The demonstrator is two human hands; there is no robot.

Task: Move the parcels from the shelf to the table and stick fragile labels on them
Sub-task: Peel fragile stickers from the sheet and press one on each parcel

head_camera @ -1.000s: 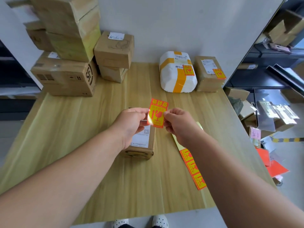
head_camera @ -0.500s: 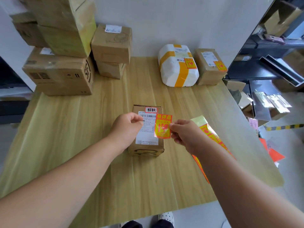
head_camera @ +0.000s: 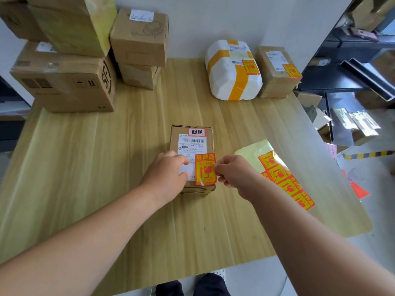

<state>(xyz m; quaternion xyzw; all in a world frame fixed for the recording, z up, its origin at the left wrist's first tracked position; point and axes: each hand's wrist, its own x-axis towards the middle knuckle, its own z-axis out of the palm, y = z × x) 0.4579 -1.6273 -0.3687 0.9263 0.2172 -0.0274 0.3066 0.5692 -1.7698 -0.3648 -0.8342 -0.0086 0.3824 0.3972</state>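
Observation:
A small brown parcel (head_camera: 192, 140) with a white shipping slip lies in the middle of the wooden table (head_camera: 89, 171). My left hand (head_camera: 165, 176) holds its near left corner with curled fingers. An orange and yellow fragile label (head_camera: 205, 169) lies on the near right part of the parcel's top. My right hand (head_camera: 233, 174) pinches that label by its right edge. To the right of the parcel lies a yellow backing sheet (head_camera: 284, 178) with several more fragile labels.
A white parcel with orange tape (head_camera: 233, 71) and a brown parcel (head_camera: 274, 73), both labelled, stand at the back right. Stacked cardboard boxes (head_camera: 66, 82) fill the back left. A dark shelf (head_camera: 350, 77) with clutter is off the table's right edge.
Both hands have come down from mid-air to the small parcel. The fragile label has gone from being held up above it to lying on its top near the right corner.

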